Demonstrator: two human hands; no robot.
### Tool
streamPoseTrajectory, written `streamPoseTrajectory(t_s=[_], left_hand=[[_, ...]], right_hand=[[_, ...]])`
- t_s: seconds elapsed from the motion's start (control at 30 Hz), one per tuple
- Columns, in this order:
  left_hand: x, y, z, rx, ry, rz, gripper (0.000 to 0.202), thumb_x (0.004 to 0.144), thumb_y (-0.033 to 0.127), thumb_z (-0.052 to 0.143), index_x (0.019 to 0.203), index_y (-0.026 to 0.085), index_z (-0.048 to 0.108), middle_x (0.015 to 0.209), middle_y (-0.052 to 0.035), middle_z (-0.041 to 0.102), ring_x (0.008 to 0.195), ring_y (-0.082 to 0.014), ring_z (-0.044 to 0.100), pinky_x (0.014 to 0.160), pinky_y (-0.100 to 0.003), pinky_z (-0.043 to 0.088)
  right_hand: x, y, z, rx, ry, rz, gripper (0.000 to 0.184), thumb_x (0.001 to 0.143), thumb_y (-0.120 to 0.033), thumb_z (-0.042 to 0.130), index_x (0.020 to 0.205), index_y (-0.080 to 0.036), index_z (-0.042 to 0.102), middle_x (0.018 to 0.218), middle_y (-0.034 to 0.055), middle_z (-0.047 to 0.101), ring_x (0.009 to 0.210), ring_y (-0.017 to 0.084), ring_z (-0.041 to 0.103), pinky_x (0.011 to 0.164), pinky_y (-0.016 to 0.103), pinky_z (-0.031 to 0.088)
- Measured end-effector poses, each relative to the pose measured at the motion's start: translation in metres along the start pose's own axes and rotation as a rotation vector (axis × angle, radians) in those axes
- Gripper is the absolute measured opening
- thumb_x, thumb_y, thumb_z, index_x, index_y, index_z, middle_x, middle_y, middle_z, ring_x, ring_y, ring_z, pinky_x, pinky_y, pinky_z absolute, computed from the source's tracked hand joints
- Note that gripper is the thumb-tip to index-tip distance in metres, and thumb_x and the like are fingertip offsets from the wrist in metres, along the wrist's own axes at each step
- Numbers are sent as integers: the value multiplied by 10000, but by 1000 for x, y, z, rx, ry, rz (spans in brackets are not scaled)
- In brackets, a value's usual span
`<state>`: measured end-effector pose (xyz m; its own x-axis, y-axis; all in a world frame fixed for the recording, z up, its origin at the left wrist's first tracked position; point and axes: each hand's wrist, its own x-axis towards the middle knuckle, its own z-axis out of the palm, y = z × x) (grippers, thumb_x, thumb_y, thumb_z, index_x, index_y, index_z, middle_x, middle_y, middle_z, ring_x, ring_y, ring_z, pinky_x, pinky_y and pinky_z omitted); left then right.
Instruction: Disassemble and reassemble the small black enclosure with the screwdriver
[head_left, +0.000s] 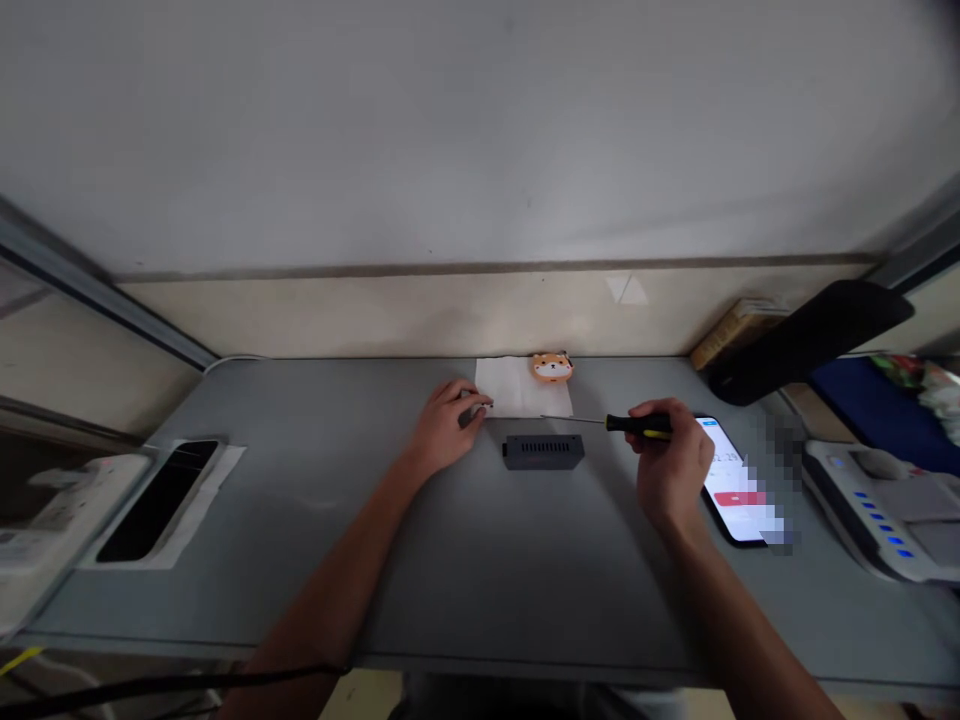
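My right hand (pixel 670 462) grips a screwdriver (pixel 631 424) by its black and yellow handle, the thin shaft pointing left over a white paper sheet (pixel 517 390). My left hand (pixel 446 425) rests on the grey table (pixel 480 570) at the paper's left edge, with fingertips pinched on something tiny I cannot make out. Between both hands lies a small dark grey box (pixel 543 451) with a row of slots along its near side. An orange animal-face figure (pixel 552 367) sits at the paper's far edge.
A lit phone (pixel 731 480) lies right of my right hand. A dark phone (pixel 159 497) rests on a white pad at the left. A white device with blue lights (pixel 877 510) sits at the right edge; a black object (pixel 806 335) leans behind.
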<state>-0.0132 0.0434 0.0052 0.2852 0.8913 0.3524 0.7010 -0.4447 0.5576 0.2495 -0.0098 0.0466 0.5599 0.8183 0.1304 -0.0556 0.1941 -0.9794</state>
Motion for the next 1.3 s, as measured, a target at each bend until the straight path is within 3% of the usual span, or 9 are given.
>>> streamPoseTrajectory(t_s=[0.1, 0.17, 0.27, 0.43, 0.6, 0.83, 1.1, 1.2, 1.3], left_hand=[[-5, 16, -20, -169, -94, -33, 212, 973, 304, 581, 1091, 258, 750, 1137, -65, 678, 1106, -235, 628, 1041, -413, 501], [-11, 29, -30, -294, -297, -36, 334, 956, 415, 634, 1262, 293, 688, 1219, -66, 678, 1076, -230, 642, 977, -385, 536], [-19, 45, -29, -370, -428, 4, 499, 881, 428, 747, 1350, 304, 628, 1314, -81, 664, 1141, -251, 640, 1013, -395, 522], [-20, 48, -3, -482, -343, -57, 338, 912, 356, 702, 1229, 248, 654, 1218, -75, 699, 1089, -231, 667, 968, -363, 537], [-20, 43, 0, -464, -379, -107, 245, 983, 387, 577, 1168, 237, 630, 1111, -56, 694, 969, -206, 666, 865, -339, 549], [-24, 44, 10, -329, -353, 10, 196, 1030, 314, 485, 1104, 231, 646, 1163, -74, 664, 1105, -222, 629, 1014, -394, 514], [-31, 56, 9, -124, -307, 64, 255, 1021, 324, 526, 1249, 248, 612, 1257, -96, 596, 1208, -274, 589, 1073, -465, 496], [-38, 67, 7, -58, -356, -1, 406, 955, 398, 651, 1330, 260, 580, 1245, -112, 568, 1097, -297, 636, 989, -484, 543], [-39, 69, 8, -169, -413, -19, 444, 939, 319, 672, 1367, 280, 560, 1271, -106, 578, 1107, -282, 646, 1003, -469, 542]], right_hand=[[3, -1, 0, 17, 37, -7, 329, 826, -463, 538, 647, -207, 645, 611, 5, 636, 476, 125, 542, 453, 266, 352], [5, -1, -2, 9, 54, -6, 325, 829, -453, 534, 648, -207, 646, 611, 4, 635, 479, 125, 538, 458, 268, 353], [7, 0, -4, -25, 65, -8, 328, 847, -437, 523, 652, -206, 651, 586, -7, 611, 485, 126, 532, 471, 272, 359], [11, 2, -4, -33, 114, -35, 338, 850, -435, 515, 634, -206, 638, 552, -16, 575, 471, 122, 507, 465, 269, 347], [14, 1, -5, -43, 139, -58, 345, 848, -449, 508, 632, -208, 628, 582, -3, 607, 471, 122, 519, 452, 265, 355], [14, -2, -7, -81, 132, -70, 335, 854, -427, 485, 643, -211, 631, 563, -17, 568, 473, 121, 524, 450, 259, 359], [10, -1, -7, -131, 91, -52, 320, 854, -392, 476, 646, -209, 637, 599, -18, 597, 497, 113, 534, 474, 252, 375], [9, -1, -7, -145, 79, -52, 333, 862, -399, 477, 650, -205, 644, 605, -7, 606, 503, 116, 538, 474, 252, 376], [8, -1, -7, -155, 70, -68, 349, 876, -413, 477, 655, -203, 647, 610, 3, 612, 509, 121, 536, 472, 251, 373]])
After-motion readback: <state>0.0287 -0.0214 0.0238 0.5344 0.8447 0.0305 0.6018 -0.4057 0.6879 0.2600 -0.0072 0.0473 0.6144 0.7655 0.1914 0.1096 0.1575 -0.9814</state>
